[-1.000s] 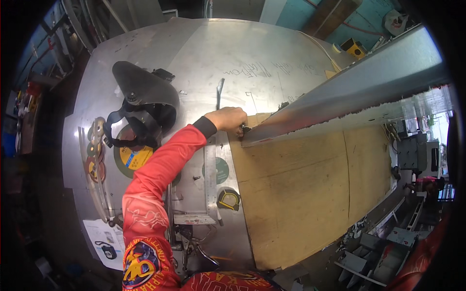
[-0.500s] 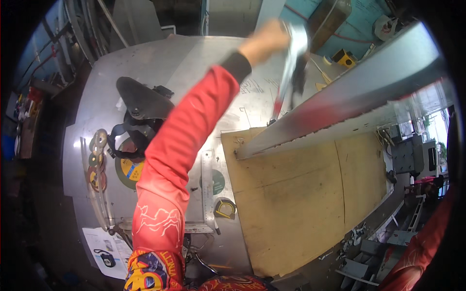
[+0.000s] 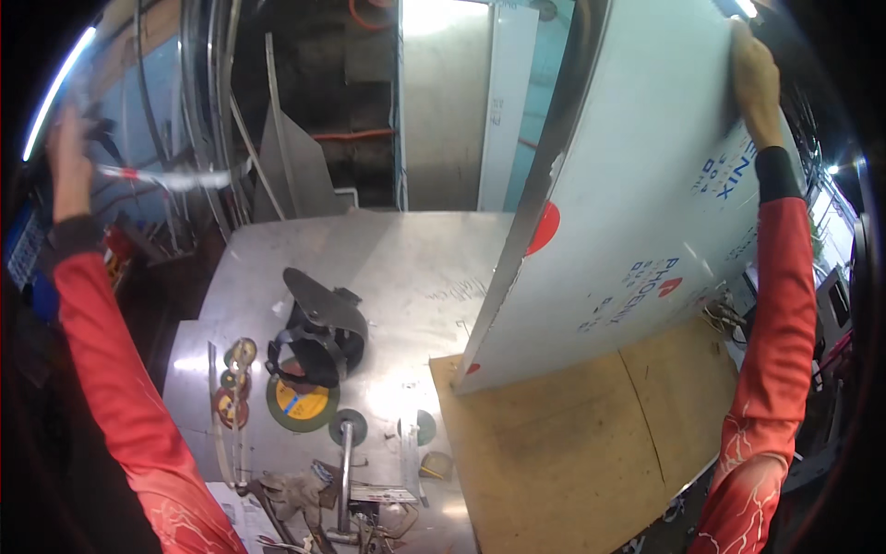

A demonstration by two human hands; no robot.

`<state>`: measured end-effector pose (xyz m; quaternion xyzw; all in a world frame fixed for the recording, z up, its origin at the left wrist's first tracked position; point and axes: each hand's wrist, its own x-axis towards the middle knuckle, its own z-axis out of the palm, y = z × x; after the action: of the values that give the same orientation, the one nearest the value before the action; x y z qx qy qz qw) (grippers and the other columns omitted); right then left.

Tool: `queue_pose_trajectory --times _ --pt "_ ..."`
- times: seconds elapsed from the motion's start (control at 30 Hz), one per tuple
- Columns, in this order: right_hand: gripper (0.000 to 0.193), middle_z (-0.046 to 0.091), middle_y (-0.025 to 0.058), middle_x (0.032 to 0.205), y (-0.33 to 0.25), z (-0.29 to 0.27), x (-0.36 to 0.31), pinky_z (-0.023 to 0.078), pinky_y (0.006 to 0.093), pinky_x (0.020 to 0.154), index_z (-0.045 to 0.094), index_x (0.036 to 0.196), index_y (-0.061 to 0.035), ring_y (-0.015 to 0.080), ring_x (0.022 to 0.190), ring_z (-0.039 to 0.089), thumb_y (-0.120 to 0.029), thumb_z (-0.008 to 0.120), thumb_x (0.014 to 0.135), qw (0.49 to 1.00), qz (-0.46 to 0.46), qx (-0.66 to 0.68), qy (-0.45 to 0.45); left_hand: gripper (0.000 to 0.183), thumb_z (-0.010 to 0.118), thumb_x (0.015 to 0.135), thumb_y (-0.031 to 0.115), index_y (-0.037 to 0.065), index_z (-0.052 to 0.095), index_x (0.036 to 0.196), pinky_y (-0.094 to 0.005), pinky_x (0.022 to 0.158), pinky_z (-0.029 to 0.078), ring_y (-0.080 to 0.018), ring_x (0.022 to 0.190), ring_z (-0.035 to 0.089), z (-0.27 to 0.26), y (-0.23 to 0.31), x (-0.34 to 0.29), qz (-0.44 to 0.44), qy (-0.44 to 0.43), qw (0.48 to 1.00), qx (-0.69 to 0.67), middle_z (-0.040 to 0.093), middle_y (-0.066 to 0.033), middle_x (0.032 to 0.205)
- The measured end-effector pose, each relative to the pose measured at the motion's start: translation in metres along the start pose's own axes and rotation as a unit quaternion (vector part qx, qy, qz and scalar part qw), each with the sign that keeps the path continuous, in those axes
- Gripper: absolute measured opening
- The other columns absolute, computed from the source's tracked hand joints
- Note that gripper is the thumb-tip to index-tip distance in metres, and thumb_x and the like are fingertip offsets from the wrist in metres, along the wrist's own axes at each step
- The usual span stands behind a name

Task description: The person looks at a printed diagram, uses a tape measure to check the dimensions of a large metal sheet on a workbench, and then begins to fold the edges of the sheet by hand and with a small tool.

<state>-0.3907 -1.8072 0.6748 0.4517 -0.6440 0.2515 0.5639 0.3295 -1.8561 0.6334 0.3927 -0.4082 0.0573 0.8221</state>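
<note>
My right hand (image 3: pixel 757 78) is up at the right, closed on the far upper edge of a large metal panel (image 3: pixel 637 185). The panel is covered in pale film with blue print and red spots. It stands tilted, its lower edge on a tan board (image 3: pixel 554 443). My left hand (image 3: pixel 69 162), raised at the far left and blurred, has a thin whitish strip (image 3: pixel 189 178) with a red mark trailing from it, well off the panel. A dark shape beside its fingers is too smeared to name.
On the metal table (image 3: pixel 258 277) lie a black welding helmet (image 3: pixel 323 309), a large yellow-and-green disc (image 3: pixel 300 406), several small discs, a metal square (image 3: pixel 411 452), a tape measure (image 3: pixel 436 464) and greyish gloves (image 3: pixel 291 489). Metal sheets (image 3: pixel 448 111) lean behind the table.
My left hand has swung from near the panel's edge to the far left with the strip. My right hand now shows on the panel. The view has tilted upward.
</note>
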Motion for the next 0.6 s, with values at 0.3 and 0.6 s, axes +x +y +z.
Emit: queue_pose_trajectory --times 0.3,0.6 --pt "0.055 0.066 0.0217 0.088 0.025 0.03 0.003 0.045 0.0401 0.085 0.064 0.098 -0.0039 0.0394 0.088 0.062 -0.049 0.034 0.092 0.92 0.053 0.389 0.0 0.034 0.077 0.079 0.018 0.005 0.069 0.109 -0.0234 0.073 0.05 -0.0111 0.079 0.064 0.151 0.125 -0.387 -0.116 -0.412 0.879 -0.212 0.07 -0.0087 0.093" --pt "0.055 0.067 0.0198 0.091 0.015 0.025 0.0 0.044 0.0369 0.085 0.064 0.102 -0.0032 0.0349 0.089 0.063 -0.048 0.033 0.093 0.916 0.072 0.395 -0.01 0.015 0.072 0.082 0.012 -0.002 0.068 0.085 -0.0225 0.055 0.046 -0.0103 0.067 0.061 0.195 0.147 -0.461 -0.004 -0.185 0.952 -0.244 0.067 -0.0081 0.081"
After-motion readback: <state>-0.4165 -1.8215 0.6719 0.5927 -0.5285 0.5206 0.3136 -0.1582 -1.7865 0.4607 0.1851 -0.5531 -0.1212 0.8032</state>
